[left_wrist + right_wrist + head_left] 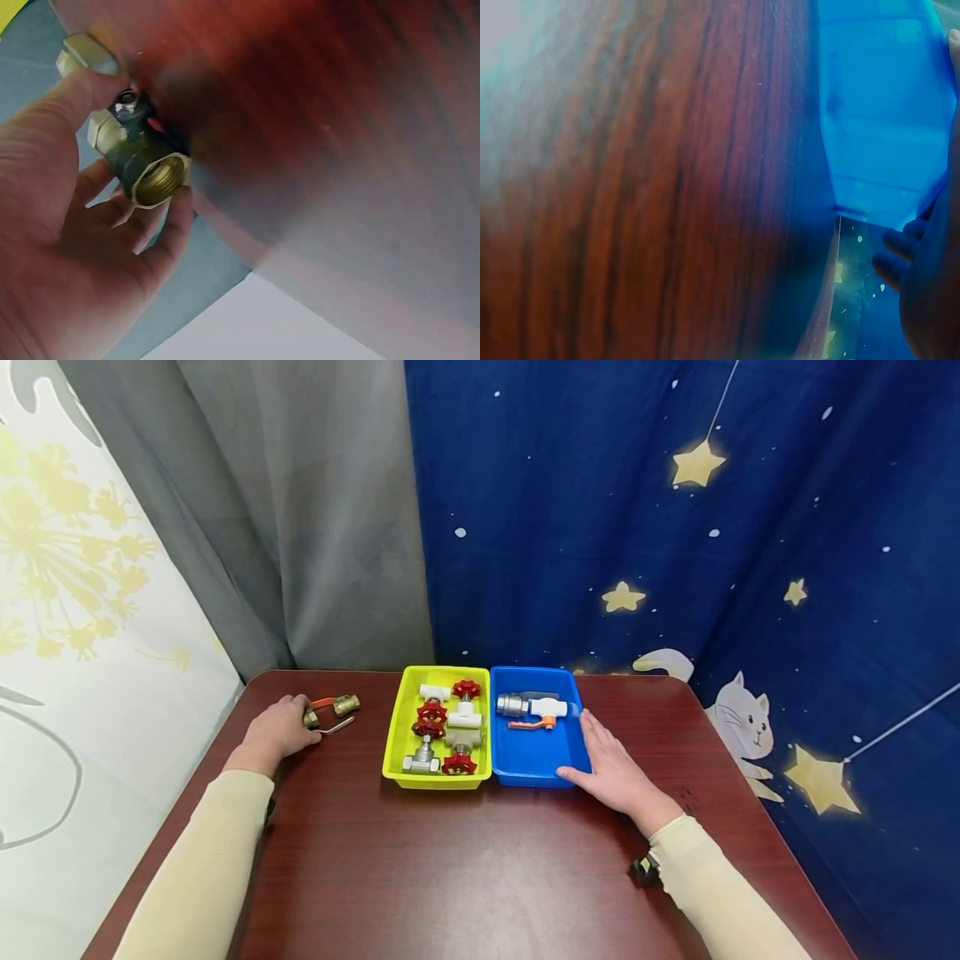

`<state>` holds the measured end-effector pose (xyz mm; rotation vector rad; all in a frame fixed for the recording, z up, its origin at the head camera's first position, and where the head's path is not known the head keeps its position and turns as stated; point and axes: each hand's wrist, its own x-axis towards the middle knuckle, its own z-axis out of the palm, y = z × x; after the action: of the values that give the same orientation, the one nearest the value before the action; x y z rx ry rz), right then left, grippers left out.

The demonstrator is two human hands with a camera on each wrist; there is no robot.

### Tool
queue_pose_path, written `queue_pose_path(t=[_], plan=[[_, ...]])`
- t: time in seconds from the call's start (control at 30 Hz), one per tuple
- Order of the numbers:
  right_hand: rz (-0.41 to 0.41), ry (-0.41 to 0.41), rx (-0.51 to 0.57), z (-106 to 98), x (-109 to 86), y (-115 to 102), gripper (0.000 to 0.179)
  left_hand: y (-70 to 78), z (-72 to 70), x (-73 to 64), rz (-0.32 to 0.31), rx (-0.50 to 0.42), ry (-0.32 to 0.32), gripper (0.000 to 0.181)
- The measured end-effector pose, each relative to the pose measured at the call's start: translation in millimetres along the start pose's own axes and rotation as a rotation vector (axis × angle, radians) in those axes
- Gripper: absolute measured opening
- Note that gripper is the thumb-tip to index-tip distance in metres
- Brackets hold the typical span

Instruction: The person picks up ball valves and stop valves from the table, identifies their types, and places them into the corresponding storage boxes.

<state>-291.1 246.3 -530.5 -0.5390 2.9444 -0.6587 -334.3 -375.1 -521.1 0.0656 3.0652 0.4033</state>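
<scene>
My left hand (279, 728) is at the table's left side, its thumb and curled fingers round a brass ball valve (154, 169) with a threaded opening. A silver lever (337, 726) sticks out beside that hand. Just beyond lies a second brass valve (346, 704) with an orange-red handle. My right hand (611, 764) rests along the right wall of a blue tray (532, 772), fingers extended and thumb over its front corner. In this tray are a metal ball valve (512, 704) and a white plastic valve (548, 707) with an orange lever.
A yellow tray (393, 752) stands against the blue one's left side, holding several valves with red handwheels (459, 764) and a metal valve (422, 760). Both sit near the back edge of the brown table (450, 868). Curtains (352, 527) hang behind it.
</scene>
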Motion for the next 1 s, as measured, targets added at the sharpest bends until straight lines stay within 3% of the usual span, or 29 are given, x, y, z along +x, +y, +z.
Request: queue_pose_path(t=[0.43,0.67,0.9,1.0], plan=[[-0.001,-0.001,0.006,3,1.0,0,0.119,3.7,-2.0,-4.3,0.024,0.018,-0.096,0.072],[0.001,-0.001,0.018,1,0.0,-2,0.117,7.2,-1.6,-7.5,0.047,-0.001,-0.091,0.057],[0.004,-0.002,0.027,0,-0.4,-2,0.118,8.7,-4.3,-9.9,0.05,-0.005,-0.088,0.065],[0.005,0.0,0.02,0,0.1,-1,0.119,11.6,-7.0,-10.3,0.057,-0.03,-0.086,0.056]])
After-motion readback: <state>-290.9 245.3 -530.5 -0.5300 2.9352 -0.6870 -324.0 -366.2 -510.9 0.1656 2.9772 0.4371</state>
